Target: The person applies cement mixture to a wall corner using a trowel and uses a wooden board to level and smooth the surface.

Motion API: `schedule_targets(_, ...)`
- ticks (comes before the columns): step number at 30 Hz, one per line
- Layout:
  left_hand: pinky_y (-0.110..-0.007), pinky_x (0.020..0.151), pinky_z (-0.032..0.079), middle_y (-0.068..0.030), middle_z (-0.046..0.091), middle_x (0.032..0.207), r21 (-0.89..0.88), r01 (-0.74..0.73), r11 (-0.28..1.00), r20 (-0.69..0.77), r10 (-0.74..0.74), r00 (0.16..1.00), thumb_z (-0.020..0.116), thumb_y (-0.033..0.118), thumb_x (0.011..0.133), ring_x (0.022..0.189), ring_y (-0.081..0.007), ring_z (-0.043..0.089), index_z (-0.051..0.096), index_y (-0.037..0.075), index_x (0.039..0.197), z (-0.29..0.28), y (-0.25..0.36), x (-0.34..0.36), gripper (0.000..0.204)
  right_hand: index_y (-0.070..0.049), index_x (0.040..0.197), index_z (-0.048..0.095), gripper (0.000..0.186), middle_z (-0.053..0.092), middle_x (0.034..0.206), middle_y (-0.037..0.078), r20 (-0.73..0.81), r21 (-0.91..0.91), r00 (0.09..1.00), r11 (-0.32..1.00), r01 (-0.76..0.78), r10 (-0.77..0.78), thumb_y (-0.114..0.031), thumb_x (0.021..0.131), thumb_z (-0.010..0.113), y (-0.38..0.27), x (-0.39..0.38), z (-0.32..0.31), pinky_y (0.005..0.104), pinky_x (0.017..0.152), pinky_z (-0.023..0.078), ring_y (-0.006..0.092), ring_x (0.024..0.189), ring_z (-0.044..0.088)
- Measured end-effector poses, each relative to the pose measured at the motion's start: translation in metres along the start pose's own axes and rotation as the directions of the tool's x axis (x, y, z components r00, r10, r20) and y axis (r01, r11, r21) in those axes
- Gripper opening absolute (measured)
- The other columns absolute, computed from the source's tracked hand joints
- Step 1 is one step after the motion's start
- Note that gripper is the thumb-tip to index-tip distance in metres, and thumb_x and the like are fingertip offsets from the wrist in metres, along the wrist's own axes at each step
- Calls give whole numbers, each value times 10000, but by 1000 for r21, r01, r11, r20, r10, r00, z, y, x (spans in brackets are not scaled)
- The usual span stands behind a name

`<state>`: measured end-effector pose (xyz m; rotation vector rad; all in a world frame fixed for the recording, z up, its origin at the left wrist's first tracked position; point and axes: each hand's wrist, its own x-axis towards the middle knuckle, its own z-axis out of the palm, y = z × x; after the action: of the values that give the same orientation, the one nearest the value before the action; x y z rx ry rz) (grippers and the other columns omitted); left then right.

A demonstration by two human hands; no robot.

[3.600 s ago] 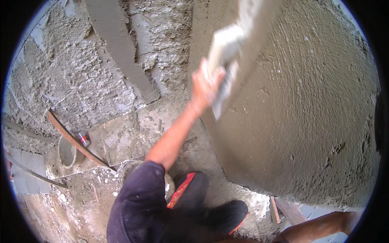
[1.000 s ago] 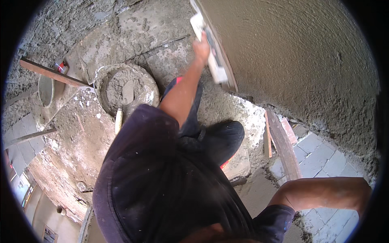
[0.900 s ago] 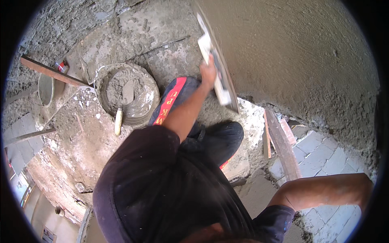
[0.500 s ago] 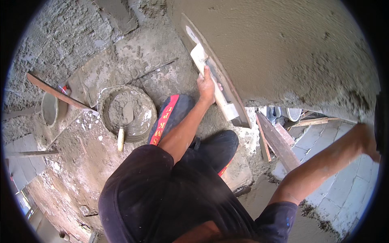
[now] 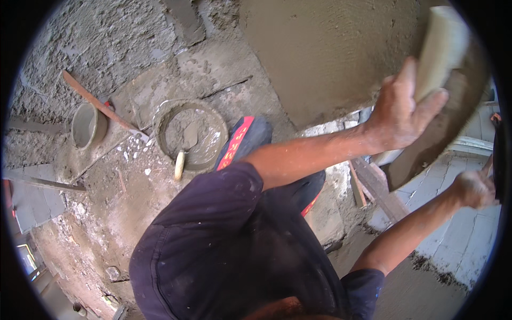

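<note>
My left hand (image 5: 400, 114) is closed on a long plastering float at the upper right. The float's pale wooden grip (image 5: 444, 45) is blurred by motion, and its mortar-smeared blade (image 5: 434, 141) faces the wet plastered surface (image 5: 320, 64). Near the right rim, my right hand (image 5: 476, 190) has its fingers curled in; what they hold, if anything, is cut off beside a dark upright shape. Left of my knee stands a mortar bucket (image 5: 161, 140). A small trowel (image 5: 180, 164) rests in it, with its wooden handle over the rim.
A smaller bucket (image 5: 80, 143) stands at the left, with a long wooden-handled tool (image 5: 96, 100) leaning across it. Wooden boards (image 5: 380, 188) lie right of my knees, beside grey blocks (image 5: 448, 240). Rough mortar (image 5: 106, 48) covers the surface at the upper left.
My left hand has swung the float rightward across the plaster, from the middle to the upper right. My right hand has come further into view. The whole view has shifted slightly.
</note>
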<state>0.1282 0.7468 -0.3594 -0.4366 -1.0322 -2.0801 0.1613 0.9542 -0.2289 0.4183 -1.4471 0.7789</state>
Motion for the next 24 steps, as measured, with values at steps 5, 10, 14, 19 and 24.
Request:
schedule_targets(5, -387, 606, 484, -106, 589, 758, 654, 62, 754, 234, -279, 931, 716, 385, 900, 639, -227, 567, 521, -48, 1014, -116, 58, 44, 488, 112, 1218, 593, 422, 647, 1179, 216, -25, -265, 878, 844, -467, 478, -239, 1018, 469, -28, -115, -81, 369, 887, 551, 258, 1043, 639)
schedule_targets(10, -318, 832, 500, -88, 649, 1062, 731, -151, 666, -20, 243, 970, 674, 205, 944, 939, -170, 605, 511, 12, 1262, -286, 117, 83, 406, -12, 1158, 687, 259, 687, 934, 92, 461, -512, 403, 607, -608, 791, -181, 992, 581, -11, -240, -75, 271, 710, 519, 127, 833, 627)
schedule_targets(14, -365, 835, 483, -158, 623, 1082, 973, -226, 52, 198, 319, 927, 719, 283, 910, 949, -220, 596, 532, -54, 1186, -411, 184, 65, 474, -54, 1139, 688, 255, 682, 923, 72, 744, -512, 29, 598, -616, 668, -209, 953, 609, -39, -304, 12, 276, 725, 508, 161, 832, 630)
schedule_targets(19, -339, 796, 478, -128, 626, 958, 969, 159, -188, -107, 261, 960, 708, 186, 892, 863, -200, 590, 573, -13, 1133, -456, 236, -30, 341, -40, 1135, 661, 330, 700, 1008, 175, 952, -282, -271, 766, -577, 146, -288, 918, 641, -80, -392, 110, 378, 843, 503, 279, 921, 666)
schedule_targets(24, -374, 777, 483, -187, 621, 929, 865, 266, -426, -259, 77, 963, 663, 156, 899, 813, -278, 582, 571, -18, 1161, -518, 281, -142, 328, -95, 1249, 622, 370, 694, 1035, 140, 817, -270, -531, 664, -697, -224, -308, 946, 625, -135, -488, 184, 351, 741, 524, 229, 847, 654)
